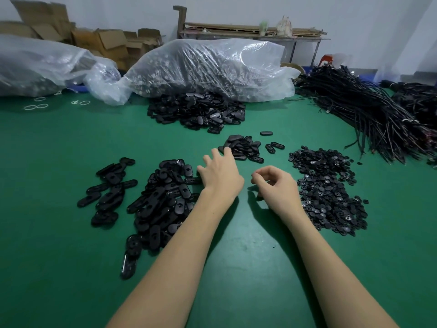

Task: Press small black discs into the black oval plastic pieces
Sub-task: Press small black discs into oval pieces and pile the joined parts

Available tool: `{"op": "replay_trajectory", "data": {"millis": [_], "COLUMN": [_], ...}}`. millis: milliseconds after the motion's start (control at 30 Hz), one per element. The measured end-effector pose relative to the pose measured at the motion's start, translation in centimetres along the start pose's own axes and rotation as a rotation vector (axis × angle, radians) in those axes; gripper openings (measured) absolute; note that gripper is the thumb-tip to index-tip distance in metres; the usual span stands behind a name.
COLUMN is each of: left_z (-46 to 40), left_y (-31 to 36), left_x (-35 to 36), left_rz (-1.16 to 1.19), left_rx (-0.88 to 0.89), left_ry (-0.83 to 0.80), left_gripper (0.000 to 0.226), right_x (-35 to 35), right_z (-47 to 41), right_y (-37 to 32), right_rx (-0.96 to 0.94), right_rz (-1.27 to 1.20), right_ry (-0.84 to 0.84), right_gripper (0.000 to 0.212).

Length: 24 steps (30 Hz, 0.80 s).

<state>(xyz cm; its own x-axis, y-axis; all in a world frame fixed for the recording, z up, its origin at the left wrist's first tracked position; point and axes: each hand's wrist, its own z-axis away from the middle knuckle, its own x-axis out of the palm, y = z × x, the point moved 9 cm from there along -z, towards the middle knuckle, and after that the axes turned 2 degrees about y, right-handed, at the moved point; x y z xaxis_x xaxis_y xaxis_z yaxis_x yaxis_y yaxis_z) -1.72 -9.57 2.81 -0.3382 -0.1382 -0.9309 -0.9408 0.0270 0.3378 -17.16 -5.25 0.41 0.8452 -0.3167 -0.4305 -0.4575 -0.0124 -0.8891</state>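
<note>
Two bare forearms in shot, entering from bottom edge. No sleeves visible up to frame edge. Left hand [221,177] and right hand [277,188]: no gloves, no rings, no watch or wristband, no tape or plasters. Nails short where visible, no polish I can make out. Slim wrists, smooth arms, no marks or tattoos. Rest of body out of frame.

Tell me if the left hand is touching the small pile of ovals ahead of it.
Touching. The head view shows the left hand's fingers resting on the near edge of the small oval pile.
</note>
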Motion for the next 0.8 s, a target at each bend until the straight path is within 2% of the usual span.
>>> {"op": "replay_trajectory", "data": {"millis": [200,300,400,500,667,800], "left_z": [-0.3,-0.1,-0.1,-0.4,-0.6,-0.8], "left_y": [-0.3,-1.1,-1.9,-2.2,-2.3,-2.1], "left_x": [-0.9,-1.1,-0.7,-1.3,-2.1,-3.1], "left_rz": [0.016,-0.085,-0.055,-0.015,-0.130,-0.127], "left_rx": [0.052,-0.002,-0.047,-0.048,-0.051,-0.024], "left_ry": [0.019,-0.037,-0.093,-0.054,-0.020,0.047], "left_gripper": [0.045,0.038,0.031,0.030,0.028,0.033], "right_x": [0.1,0.0,0.1,0.1,0.1,0.1], "right_z": [0.1,0.1,0.1,0.1,0.2,0.2], "right_y": [0.1,0.1,0.0,0.0,0.0,-0.1], "right_rx": [-0.001,0.000,-0.002,0.001,0.004,0.008], "right_rz": [-0.007,-0.012,-0.019,-0.018,-0.012,-0.012], "right_ry": [-0.005,-0.003,-0.005,-0.005,-0.012,-0.015], "right_gripper": [0.009,0.010,0.010,0.010,0.010,0.009]}}
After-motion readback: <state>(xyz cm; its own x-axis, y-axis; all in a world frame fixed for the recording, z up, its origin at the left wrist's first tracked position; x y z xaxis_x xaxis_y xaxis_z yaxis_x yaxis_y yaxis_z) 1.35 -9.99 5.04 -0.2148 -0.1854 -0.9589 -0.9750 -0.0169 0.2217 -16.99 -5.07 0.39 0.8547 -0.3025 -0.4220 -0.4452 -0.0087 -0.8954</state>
